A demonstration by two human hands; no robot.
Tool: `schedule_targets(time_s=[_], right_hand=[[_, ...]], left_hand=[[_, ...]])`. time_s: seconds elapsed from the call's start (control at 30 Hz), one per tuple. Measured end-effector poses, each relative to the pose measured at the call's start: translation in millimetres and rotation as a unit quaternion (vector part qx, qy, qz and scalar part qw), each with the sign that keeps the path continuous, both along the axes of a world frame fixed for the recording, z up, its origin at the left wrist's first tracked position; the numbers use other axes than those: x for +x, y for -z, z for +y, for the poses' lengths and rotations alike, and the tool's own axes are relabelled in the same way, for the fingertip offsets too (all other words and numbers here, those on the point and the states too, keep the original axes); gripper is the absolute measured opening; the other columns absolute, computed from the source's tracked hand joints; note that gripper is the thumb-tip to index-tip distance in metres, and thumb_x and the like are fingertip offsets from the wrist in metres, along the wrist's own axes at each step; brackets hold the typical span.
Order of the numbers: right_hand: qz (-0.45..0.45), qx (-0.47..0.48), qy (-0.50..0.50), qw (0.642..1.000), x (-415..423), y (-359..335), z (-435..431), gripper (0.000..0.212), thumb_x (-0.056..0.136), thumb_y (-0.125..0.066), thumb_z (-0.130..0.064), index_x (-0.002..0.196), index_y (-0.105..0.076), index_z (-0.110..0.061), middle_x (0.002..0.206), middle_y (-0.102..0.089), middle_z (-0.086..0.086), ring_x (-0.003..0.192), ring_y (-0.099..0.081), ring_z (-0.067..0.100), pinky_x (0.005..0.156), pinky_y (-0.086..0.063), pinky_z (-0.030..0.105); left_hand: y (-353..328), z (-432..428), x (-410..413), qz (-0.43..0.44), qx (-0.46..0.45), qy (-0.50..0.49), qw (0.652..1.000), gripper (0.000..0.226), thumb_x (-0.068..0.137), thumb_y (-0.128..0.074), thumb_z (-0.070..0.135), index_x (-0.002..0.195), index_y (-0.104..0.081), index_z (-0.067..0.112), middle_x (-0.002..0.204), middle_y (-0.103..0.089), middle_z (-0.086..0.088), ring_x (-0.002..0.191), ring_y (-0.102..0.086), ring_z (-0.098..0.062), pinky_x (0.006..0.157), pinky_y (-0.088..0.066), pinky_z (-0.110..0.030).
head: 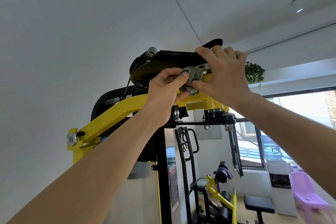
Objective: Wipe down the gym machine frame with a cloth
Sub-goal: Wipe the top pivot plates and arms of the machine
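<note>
Glossy yellow-painted metal frame (116,112); soft grey cloth (193,74), crumpled; matt black cam plate (174,58).

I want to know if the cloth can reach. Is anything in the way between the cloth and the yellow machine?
Nothing visible is in the way. The left hand holds the cloth right against the yellow frame, just under the black plate. The right hand grips that plate beside it.
</note>
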State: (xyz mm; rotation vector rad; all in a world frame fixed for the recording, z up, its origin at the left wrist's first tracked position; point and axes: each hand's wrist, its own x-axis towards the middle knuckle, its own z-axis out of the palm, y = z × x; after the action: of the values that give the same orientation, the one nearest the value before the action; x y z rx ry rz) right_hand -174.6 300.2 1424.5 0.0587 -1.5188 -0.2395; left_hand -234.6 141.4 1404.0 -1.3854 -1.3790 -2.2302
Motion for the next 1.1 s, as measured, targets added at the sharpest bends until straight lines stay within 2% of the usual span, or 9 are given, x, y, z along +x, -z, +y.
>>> schedule_targets(time_s=[0.07, 0.17, 0.33, 0.47, 0.63, 0.73, 0.87, 1.0, 1.1], right_hand=[[-0.009, 0.008, 0.004, 1.0, 0.6, 0.1, 2.9, 0.075, 0.072, -0.063, -0.07, 0.134, -0.053, -0.027, 0.113, -0.061, 0.005, 0.105, -0.055, 0.032, 0.093, -0.033, 0.046], [-0.03, 0.016, -0.003, 0.999, 3.2, 0.4, 6.0, 0.079, 0.071, -0.065, -0.068, 0.137, -0.05, -0.028, 0.116, -0.06, 0.005, 0.109, -0.054, 0.033, 0.095, -0.033, 0.048], [-0.037, 0.014, -0.027, 0.999, 3.6, 0.2, 7.0, 0.073, 0.073, -0.063, -0.056, 0.139, -0.05, -0.029, 0.116, -0.059, 0.005, 0.112, -0.053, 0.035, 0.097, -0.031, 0.049], [-0.037, 0.011, -0.036, 0.999, 2.2, -0.3, 8.3, 0.07, 0.073, -0.062, -0.053, 0.138, -0.05, -0.029, 0.116, -0.059, 0.004, 0.112, -0.052, 0.034, 0.098, -0.03, 0.048], [-0.037, 0.024, -0.036, 0.998, 1.5, -0.8, 12.7, 0.071, 0.074, -0.062, -0.051, 0.14, -0.047, -0.03, 0.116, -0.058, 0.005, 0.112, -0.051, 0.034, 0.096, -0.031, 0.048], [-0.033, 0.026, -0.039, 0.998, 0.8, -0.3, 12.6, 0.071, 0.073, -0.061, -0.05, 0.14, -0.048, -0.029, 0.115, -0.058, 0.005, 0.111, -0.051, 0.033, 0.096, -0.03, 0.047], [-0.028, 0.037, -0.042, 0.998, -0.2, -0.8, 13.9, 0.071, 0.073, -0.061, -0.048, 0.14, -0.047, -0.029, 0.113, -0.057, 0.004, 0.11, -0.051, 0.033, 0.095, -0.03, 0.047], [-0.042, 0.071, -0.019, 0.996, 3.4, -2.8, 25.2, 0.079, 0.07, -0.063, -0.039, 0.145, -0.041, -0.031, 0.114, -0.056, 0.003, 0.106, -0.052, 0.032, 0.092, -0.031, 0.048], [-0.062, 0.108, 0.012, 0.992, 8.5, -7.8, 36.4, 0.085, 0.073, -0.064, -0.033, 0.151, -0.033, -0.029, 0.122, -0.056, 0.004, 0.106, -0.052, 0.032, 0.09, -0.032, 0.048]], left_hand=[[0.1, 0.5, -5.2, 0.003, 0.021, -0.016, 1.0, 0.009, 0.09, -0.073, 0.006, 0.097, -0.071, 0.013, 0.096, -0.076, -0.005, 0.096, -0.076, -0.019, 0.076, -0.061, -0.029], [0.9, 0.3, -20.9, 0.013, 0.086, -0.113, 0.99, 0.011, 0.086, -0.078, 0.004, 0.093, -0.074, 0.012, 0.093, -0.077, -0.006, 0.091, -0.076, -0.018, 0.079, -0.06, -0.028], [-1.6, -4.7, -56.3, -0.027, 0.155, -0.274, 0.949, 0.015, 0.083, -0.082, 0.014, 0.097, -0.078, 0.011, 0.09, -0.077, -0.003, 0.086, -0.074, -0.019, 0.085, -0.062, -0.038], [-2.9, -6.0, -76.5, -0.125, 0.207, -0.294, 0.925, 0.009, 0.083, -0.082, 0.016, 0.089, -0.075, 0.016, 0.087, -0.076, 0.0, 0.085, -0.074, -0.019, 0.087, -0.061, -0.041], [-6.4, -5.7, -76.6, -0.163, 0.27, -0.218, 0.924, 0.012, 0.083, -0.082, 0.009, 0.09, -0.073, 0.011, 0.094, -0.075, -0.007, 0.091, -0.075, -0.023, 0.089, -0.061, -0.039], [-4.4, 2.1, -56.5, -0.112, 0.278, -0.195, 0.934, 0.011, 0.083, -0.082, 0.008, 0.09, -0.075, 0.009, 0.09, -0.076, -0.006, 0.088, -0.075, -0.02, 0.087, -0.062, -0.038], [0.3, 12.8, -31.5, 0.001, 0.267, -0.181, 0.946, 0.012, 0.083, -0.083, 0.01, 0.092, -0.076, 0.007, 0.088, -0.077, -0.007, 0.088, -0.075, -0.021, 0.084, -0.062, -0.037], [2.7, 23.1, -24.0, 0.136, 0.192, -0.238, 0.942, 0.012, 0.081, -0.084, 0.014, 0.088, -0.075, 0.019, 0.087, -0.075, 0.002, 0.086, -0.071, -0.011, 0.079, -0.059, -0.026], [6.3, 26.0, -37.4, 0.177, 0.133, -0.298, 0.928, 0.013, 0.08, -0.084, 0.012, 0.088, -0.075, 0.017, 0.087, -0.074, 0.002, 0.086, -0.069, -0.013, 0.082, -0.058, -0.033]])
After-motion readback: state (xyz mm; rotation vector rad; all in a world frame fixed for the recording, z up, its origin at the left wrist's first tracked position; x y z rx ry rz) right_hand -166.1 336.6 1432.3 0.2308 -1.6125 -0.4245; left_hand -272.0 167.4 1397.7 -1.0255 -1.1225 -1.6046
